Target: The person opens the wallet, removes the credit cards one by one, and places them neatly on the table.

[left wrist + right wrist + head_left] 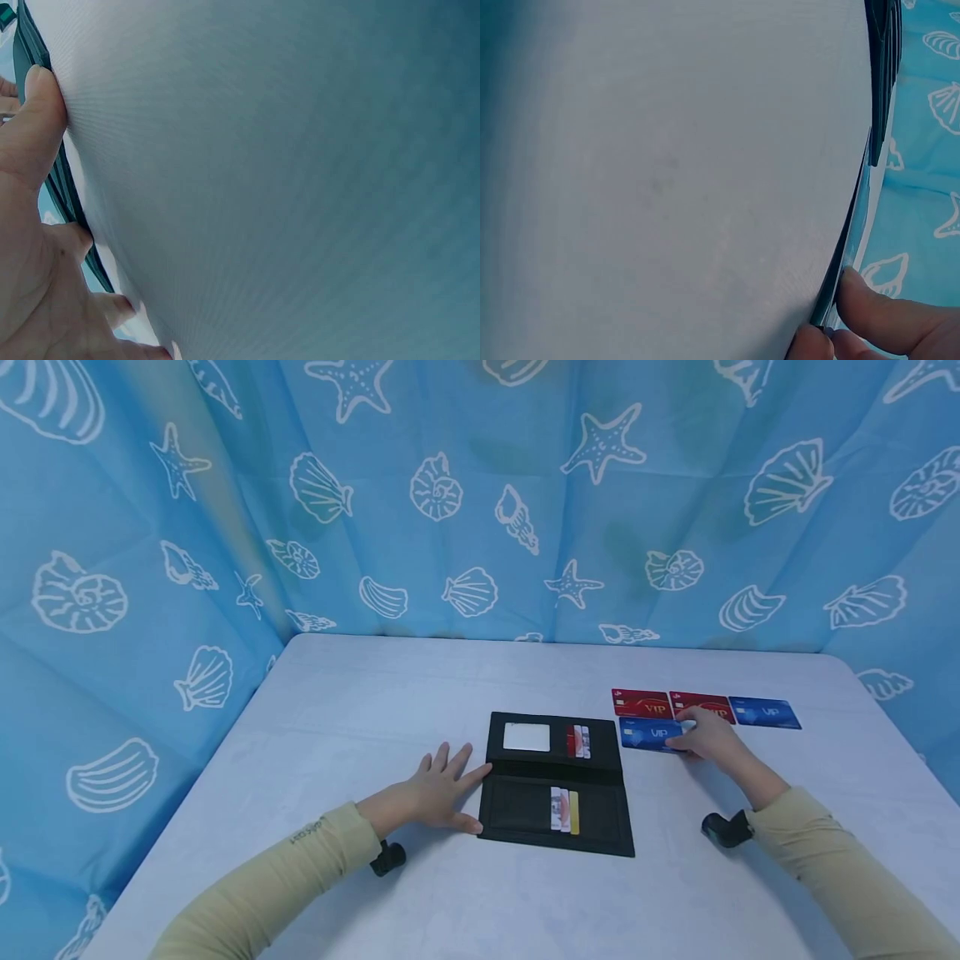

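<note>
A black bifold wallet (517, 806) lies spread flat in the head view, with several cards in its slots and a white window in the upper half. Fingers spread, my left hand (437, 795) rests at its left edge, thumb and a fingertip touching it. To the wallet's right, my right hand (712, 739) pinches the right end of a blue VIP card (643, 733). In the right wrist view that card (861, 202) tilts up off the table at the pinched end, its far end close to the wallet (882, 82).
Behind the held card lie two red VIP cards (639, 702) and another blue VIP card (765, 712) in a row. The white table (375, 693) is bordered at the back and left by a blue curtain (465, 527) with shell prints.
</note>
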`<state>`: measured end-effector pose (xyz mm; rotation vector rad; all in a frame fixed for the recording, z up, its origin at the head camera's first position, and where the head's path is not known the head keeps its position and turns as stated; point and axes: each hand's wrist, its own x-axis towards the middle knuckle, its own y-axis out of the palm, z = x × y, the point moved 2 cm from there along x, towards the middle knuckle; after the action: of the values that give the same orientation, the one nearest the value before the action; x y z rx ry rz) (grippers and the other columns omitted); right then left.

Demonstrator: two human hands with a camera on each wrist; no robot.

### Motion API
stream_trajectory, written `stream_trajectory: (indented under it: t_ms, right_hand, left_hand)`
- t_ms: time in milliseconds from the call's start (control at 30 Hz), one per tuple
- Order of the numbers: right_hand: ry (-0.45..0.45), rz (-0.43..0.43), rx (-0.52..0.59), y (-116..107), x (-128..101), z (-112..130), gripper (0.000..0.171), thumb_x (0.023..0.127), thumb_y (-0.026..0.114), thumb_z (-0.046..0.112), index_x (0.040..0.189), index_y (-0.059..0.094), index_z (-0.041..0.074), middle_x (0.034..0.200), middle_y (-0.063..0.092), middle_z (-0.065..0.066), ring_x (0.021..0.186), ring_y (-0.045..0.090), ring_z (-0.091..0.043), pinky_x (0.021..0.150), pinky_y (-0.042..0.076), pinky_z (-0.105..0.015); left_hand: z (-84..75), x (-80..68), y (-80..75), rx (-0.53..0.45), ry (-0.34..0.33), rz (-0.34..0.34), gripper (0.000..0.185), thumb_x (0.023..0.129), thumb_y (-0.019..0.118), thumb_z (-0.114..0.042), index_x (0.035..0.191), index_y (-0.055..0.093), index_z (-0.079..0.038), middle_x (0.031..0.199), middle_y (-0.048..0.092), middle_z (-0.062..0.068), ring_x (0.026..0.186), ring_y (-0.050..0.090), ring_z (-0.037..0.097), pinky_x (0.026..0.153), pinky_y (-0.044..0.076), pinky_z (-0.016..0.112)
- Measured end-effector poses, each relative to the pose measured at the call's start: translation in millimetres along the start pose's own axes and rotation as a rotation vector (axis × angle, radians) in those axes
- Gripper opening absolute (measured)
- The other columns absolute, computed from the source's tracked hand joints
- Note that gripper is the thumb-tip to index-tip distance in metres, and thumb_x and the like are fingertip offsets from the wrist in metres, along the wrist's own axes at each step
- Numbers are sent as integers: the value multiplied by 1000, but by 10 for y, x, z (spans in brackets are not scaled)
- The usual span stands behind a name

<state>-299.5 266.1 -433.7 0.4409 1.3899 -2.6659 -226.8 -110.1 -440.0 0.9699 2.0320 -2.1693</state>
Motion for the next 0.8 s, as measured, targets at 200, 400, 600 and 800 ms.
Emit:
stream_trajectory:
  t_ms: [200, 400, 600, 800]
  right_hand:
    - [-15, 6, -66, 17, 36, 32, 54, 83, 67, 17, 121, 43, -11, 105, 49, -32, 71, 56, -24, 60, 49, -24]
    - [-11, 2, -85, 20, 62, 20, 49, 84, 67, 15, 118, 44, -11, 103, 49, -31, 67, 55, -21, 60, 49, -26]
    - [8, 2, -66, 28, 112, 1, 49, 83, 67, 13, 119, 43, -10, 107, 47, -32, 72, 56, -25, 64, 52, -28]
    - [4, 14, -58, 14, 142, -6, 48, 83, 67, 11, 119, 43, -9, 107, 48, -32, 70, 57, -24, 61, 52, -26]
  left_hand:
    - [2, 4, -12, 8, -13, 2, 92, 75, 55, -67, 147, 13, -29, 155, 2, 9, 139, 1, 40, 109, 11, 54]
    - [-9, 0, -13, 0, -9, 5, 92, 75, 56, -66, 147, 13, -29, 155, 1, 9, 139, 0, 40, 109, 10, 54]
    - [-13, -13, -12, 0, -2, -1, 91, 76, 56, -66, 147, 14, -28, 155, 2, 9, 139, 1, 40, 109, 11, 54]
    - [-9, -6, -5, 8, 2, -12, 90, 76, 56, -66, 147, 15, -28, 154, 4, 9, 139, 2, 40, 109, 13, 54]
